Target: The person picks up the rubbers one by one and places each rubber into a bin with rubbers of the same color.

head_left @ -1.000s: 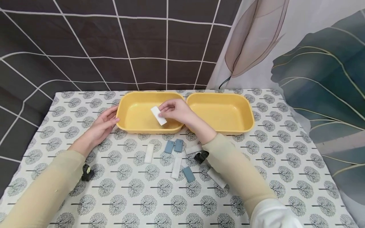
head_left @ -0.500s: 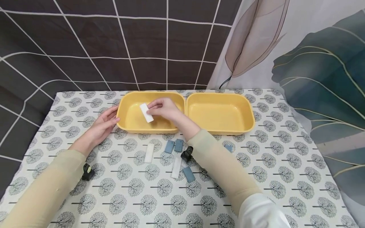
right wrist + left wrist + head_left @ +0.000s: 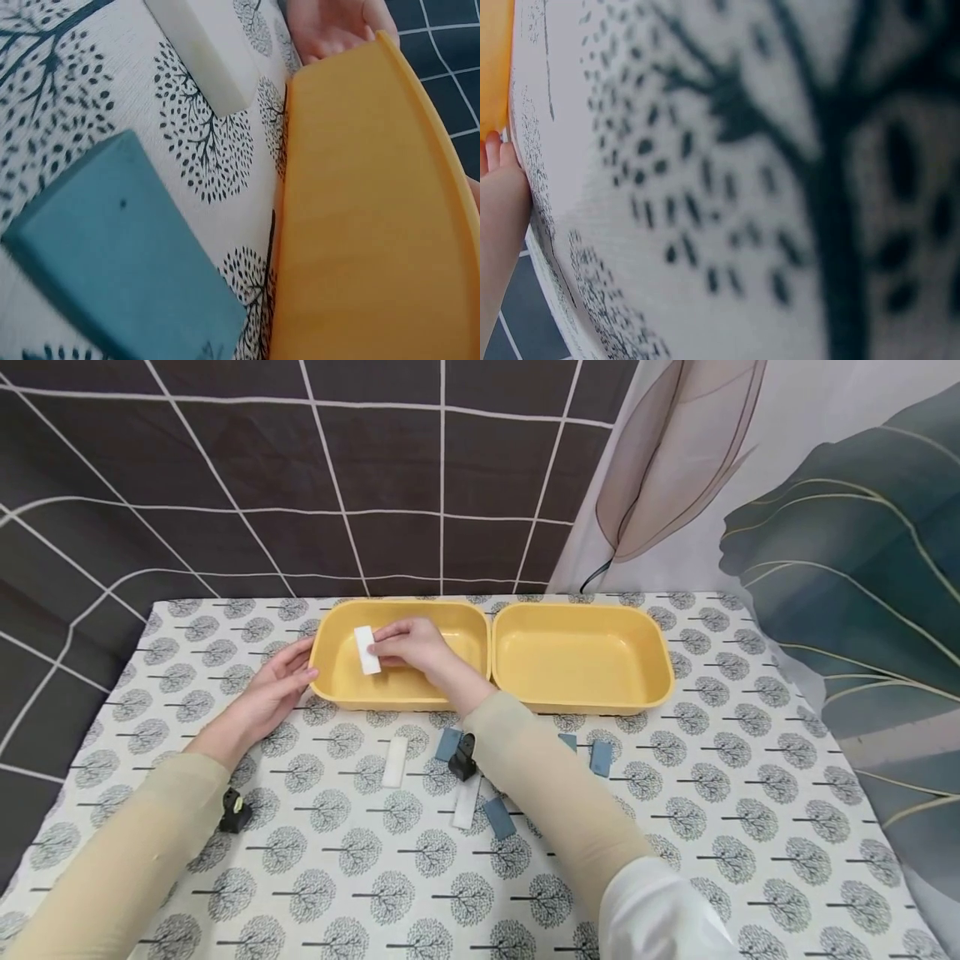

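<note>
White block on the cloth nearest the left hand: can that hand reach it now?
Probably yes: only printed cloth shows between the left hand and that white block, though the hand would leave the yellow bin it touches.

On the counter (image 3: 750,860), left tub (image 3: 382,702) beside right tub (image 3: 581,660); loose blocks (image 3: 499,818) before both; another block (image 3: 367,651) over left tub.
</note>
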{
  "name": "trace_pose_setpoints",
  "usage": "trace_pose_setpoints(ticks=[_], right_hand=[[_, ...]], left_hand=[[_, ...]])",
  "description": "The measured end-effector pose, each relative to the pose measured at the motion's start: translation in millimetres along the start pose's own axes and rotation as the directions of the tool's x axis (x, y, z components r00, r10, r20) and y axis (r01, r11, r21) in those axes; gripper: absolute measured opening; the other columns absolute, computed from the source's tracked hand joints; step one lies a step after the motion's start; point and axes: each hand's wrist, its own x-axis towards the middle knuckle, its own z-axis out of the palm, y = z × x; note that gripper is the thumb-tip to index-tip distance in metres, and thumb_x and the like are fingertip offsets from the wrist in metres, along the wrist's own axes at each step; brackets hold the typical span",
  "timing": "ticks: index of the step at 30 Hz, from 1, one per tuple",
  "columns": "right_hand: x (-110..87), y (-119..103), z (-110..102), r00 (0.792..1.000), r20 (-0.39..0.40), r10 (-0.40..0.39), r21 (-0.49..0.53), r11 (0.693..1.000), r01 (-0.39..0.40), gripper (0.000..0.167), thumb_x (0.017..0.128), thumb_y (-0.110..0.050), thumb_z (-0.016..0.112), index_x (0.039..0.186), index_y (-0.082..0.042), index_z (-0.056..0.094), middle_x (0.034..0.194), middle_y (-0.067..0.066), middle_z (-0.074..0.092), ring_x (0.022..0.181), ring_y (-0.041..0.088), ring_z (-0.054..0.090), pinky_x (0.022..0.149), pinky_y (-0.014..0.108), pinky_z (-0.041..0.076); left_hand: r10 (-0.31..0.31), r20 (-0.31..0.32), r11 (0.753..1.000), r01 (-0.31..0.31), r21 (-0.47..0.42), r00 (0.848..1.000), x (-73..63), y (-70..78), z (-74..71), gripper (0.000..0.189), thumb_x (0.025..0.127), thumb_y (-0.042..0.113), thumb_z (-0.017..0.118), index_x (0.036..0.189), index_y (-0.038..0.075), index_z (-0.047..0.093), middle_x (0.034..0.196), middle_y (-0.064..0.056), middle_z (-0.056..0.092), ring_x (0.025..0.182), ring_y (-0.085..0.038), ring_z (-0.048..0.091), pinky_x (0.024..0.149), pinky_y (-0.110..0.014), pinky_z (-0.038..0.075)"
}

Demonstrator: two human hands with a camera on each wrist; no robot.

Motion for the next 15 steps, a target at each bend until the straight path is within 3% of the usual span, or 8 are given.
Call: trace_pose_setpoints(ticks=[3, 7, 11, 15], right_hand=[[3.4, 0, 2, 1.0, -0.018, 0.006, -0.003, 1.0, -0.006, 0.031, 0.093, 0.006, 0.076, 0.123, 0.011, 0.071, 0.13, 0.028, 0.072, 0.099, 0.028, 0.078, 0.083, 0.026, 0.069], [8.4, 1, 4, 1.0, -0.027, 0.013, 0.0, 1.0, -0.013, 0.031, 0.092, 0.007, 0.077, 0.121, 0.012, 0.071, 0.126, 0.03, 0.073, 0.073, 0.012, 0.07, 0.076, 0.024, 0.069], [10.6, 0, 5, 1.0, -0.018, 0.022, -0.004, 1.0, -0.022, 0.03, 0.092, 0.007, 0.077, 0.121, 0.013, 0.07, 0.122, 0.029, 0.074, 0.065, 0.008, 0.067, 0.073, 0.022, 0.068], [11.3, 0, 7, 0.999, -0.003, 0.035, 0.003, 0.999, -0.035, 0.031, 0.092, 0.008, 0.076, 0.122, 0.014, 0.069, 0.122, 0.03, 0.073, 0.063, 0.008, 0.068, 0.067, 0.02, 0.067]], left_hand=[[0.006, -0.002, 1.0, -0.006, -0.002, 1.0, 0.1, -0.5, -0.7, 0.074, 0.106, 0.003, 0.06, 0.168, 0.004, 0.019, 0.178, -0.021, 0.003, 0.127, 0.011, 0.053, 0.12, -0.01, 0.04], [0.013, -0.005, 1.0, -0.013, -0.007, 1.0, 0.0, -1.1, -1.2, 0.072, 0.106, 0.002, 0.059, 0.167, 0.005, 0.022, 0.177, -0.022, 0.004, 0.128, 0.009, 0.053, 0.115, -0.007, 0.044], [0.002, -0.014, 1.0, -0.002, -0.004, 1.0, 0.6, -0.6, -0.7, 0.072, 0.106, 0.001, 0.059, 0.167, 0.004, 0.02, 0.177, -0.022, 0.003, 0.128, 0.01, 0.053, 0.114, -0.007, 0.044], [-0.01, -0.02, 1.0, 0.01, 0.003, 1.0, 0.9, 0.0, -0.2, 0.073, 0.106, 0.002, 0.059, 0.168, 0.005, 0.02, 0.178, -0.021, 0.004, 0.128, 0.01, 0.052, 0.121, -0.012, 0.04]])
